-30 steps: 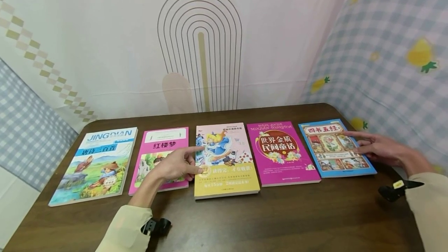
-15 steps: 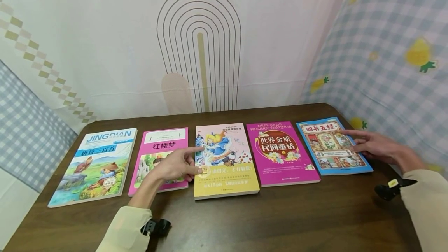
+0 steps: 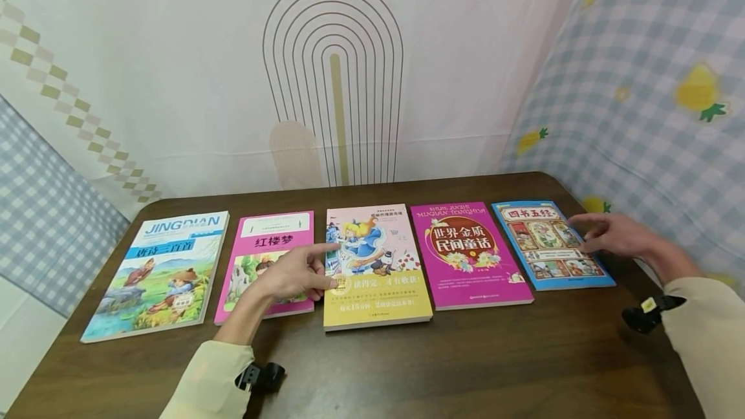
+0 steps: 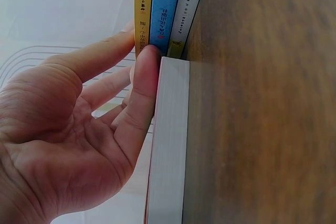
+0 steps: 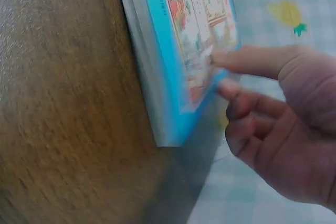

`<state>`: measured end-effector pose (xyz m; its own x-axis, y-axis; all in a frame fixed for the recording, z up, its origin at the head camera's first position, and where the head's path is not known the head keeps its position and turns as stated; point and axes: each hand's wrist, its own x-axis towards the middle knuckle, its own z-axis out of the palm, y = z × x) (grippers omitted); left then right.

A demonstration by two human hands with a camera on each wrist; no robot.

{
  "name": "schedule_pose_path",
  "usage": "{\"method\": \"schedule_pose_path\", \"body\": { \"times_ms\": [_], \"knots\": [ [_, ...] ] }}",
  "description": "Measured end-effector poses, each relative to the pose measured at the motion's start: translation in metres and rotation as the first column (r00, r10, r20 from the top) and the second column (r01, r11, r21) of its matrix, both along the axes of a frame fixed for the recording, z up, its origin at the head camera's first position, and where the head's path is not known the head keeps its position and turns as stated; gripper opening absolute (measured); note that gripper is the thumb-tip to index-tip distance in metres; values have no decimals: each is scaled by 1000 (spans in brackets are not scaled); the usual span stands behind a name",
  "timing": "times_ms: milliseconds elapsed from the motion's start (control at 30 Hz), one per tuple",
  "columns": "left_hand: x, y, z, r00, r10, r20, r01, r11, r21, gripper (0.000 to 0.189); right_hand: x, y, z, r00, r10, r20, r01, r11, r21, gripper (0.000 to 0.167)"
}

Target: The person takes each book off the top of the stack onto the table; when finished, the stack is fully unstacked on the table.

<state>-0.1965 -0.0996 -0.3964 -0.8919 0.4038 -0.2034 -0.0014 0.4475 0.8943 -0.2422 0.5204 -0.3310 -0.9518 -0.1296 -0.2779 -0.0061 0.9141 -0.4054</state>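
Five-across is avoided here: several books lie cover up in a row. My left hand (image 3: 291, 273) reaches over the pink book (image 3: 264, 244), its index finger and thumb at the left edge of the pink and yellow book (image 3: 378, 299). In the left wrist view the left hand (image 4: 79, 129) has its thumb stretched to the yellow spine (image 4: 143, 9). At the row's right end, my right hand (image 3: 619, 235) is at the right edge of the blue-bordered book (image 3: 550, 244). The right wrist view shows the right hand's (image 5: 278, 124) thumb tip against this book's cover, other fingers bent beside its edge.
A magenta book (image 3: 483, 286) lies between the yellow and blue-bordered ones. Far left is a blue and green book (image 3: 157, 283). All rest on a dark wooden table (image 3: 378, 374). A white patterned cloth (image 3: 465, 70) hangs behind, checked cloth (image 3: 634, 134) at the right.
The blue-bordered book has shifted left and turned a little, now lying straighter beside the magenta book. My right hand has moved slightly left with it. The left hand stays in place.
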Motion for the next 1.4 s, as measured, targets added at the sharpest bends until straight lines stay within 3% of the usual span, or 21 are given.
{"method": "schedule_pose_path", "body": {
  "times_ms": [133, 400, 600, 833, 1100, 1400],
  "knots": [
    [0, 0, 0, 1000, 1, -3, -1, 1000, -3, 75, -3, -10, 9, 996, 24, -88, -15, 994, 105, 70],
    [-1, 1, 1, 1000, 1, -5, -1, 1000, -6, 76, -6, -42, 32, 978, 22, -208, 10, 988, 156, 63],
    [-1, 1, 1, 1000, 9, -3, -9, 1000, -7, 76, -6, -62, 42, 975, 43, -217, 1, 981, 196, 60],
    [0, 0, 1, 1000, 7, -1, -7, 1000, 1, 76, -4, -87, 38, 967, 52, -251, -15, 989, 149, 60],
    [1, 0, 1, 1000, 1, -7, -1, 1000, 4, 77, 3, -133, 34, 967, 56, -247, -63, 998, -18, 57],
    [1, 1, 2, 1000, 1, -11, -1, 1000, -9, 77, 10, -177, 25, 970, 77, -232, -126, 970, -206, 50]
  ]
}}
